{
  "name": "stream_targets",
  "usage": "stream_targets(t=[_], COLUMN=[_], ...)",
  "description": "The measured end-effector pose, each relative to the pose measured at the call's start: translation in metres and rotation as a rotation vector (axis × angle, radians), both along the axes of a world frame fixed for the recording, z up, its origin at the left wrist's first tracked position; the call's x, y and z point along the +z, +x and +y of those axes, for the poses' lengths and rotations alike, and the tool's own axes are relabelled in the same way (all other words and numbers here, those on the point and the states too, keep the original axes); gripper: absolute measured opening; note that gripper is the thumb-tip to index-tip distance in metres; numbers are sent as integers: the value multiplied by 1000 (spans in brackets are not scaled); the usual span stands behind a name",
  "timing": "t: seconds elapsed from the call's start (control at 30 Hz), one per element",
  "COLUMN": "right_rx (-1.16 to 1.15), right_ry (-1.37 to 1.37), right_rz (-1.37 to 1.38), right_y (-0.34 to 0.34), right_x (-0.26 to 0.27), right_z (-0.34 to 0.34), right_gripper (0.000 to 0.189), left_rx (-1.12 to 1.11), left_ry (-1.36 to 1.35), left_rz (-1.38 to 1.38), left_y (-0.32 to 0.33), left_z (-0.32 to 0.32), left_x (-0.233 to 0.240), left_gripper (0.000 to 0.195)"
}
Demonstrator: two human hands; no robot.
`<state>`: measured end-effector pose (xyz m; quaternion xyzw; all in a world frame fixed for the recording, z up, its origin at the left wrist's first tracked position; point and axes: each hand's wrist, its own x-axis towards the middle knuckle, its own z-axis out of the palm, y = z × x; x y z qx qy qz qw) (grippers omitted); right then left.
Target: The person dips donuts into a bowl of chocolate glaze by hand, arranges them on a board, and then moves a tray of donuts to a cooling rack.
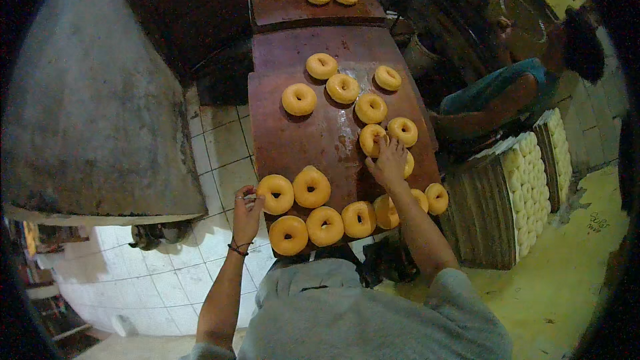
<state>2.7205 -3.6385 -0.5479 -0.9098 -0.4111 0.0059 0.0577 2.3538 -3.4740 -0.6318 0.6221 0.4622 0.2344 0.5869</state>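
Note:
Golden ring doughnuts lie on a reddish-brown table point(325, 145) before me. My left hand point(248, 210) is at the table's left edge, its fingertips touching the side of a doughnut point(275, 195); whether they grip it I cannot tell. With its fingers spread, my right hand point(389, 162) reaches over the right side and touches a doughnut point(371, 139). Another doughnut point(409, 164) is partly hidden beneath that hand. Several doughnuts stand in a row along the near edge, among them one at the left corner point(288, 236). Others are scattered farther up, one on the left point(299, 99).
A person in a teal top point(500, 85) sits or bends at the right beside a large dark round vessel. Stacked boards with pale dough rings point(525, 195) stand right of the table. A grey slab point(100, 110) is at the left. Two doughnuts lie on the far table point(320, 20).

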Motion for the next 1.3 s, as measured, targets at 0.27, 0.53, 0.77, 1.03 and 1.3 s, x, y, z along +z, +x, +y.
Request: stream_targets(t=[0.27, 0.53, 0.77, 1.03, 1.3], right_rx=[187, -95, -129, 166, 85], right_ry=[-12, 400, 566, 159, 617], right_rz=[93, 567, 365, 1024, 778], right_y=[-66, 45, 123, 172, 227], right_x=[-16, -18, -40, 22, -56], right_z=[-32, -68, -62, -61, -36], right_gripper=[64, 69, 68, 68, 63], left_rx=[36, 41, 137, 351, 591], left_ry=[68, 20, 67, 277, 253], left_rz=[-95, 11, 61, 181, 279], left_y=[-5, -7, 21, 19, 46], left_z=[-2, 1, -12, -29, -84], left_x=[-18, -28, 9, 14, 42], left_gripper=[41, 38, 39, 40, 41])
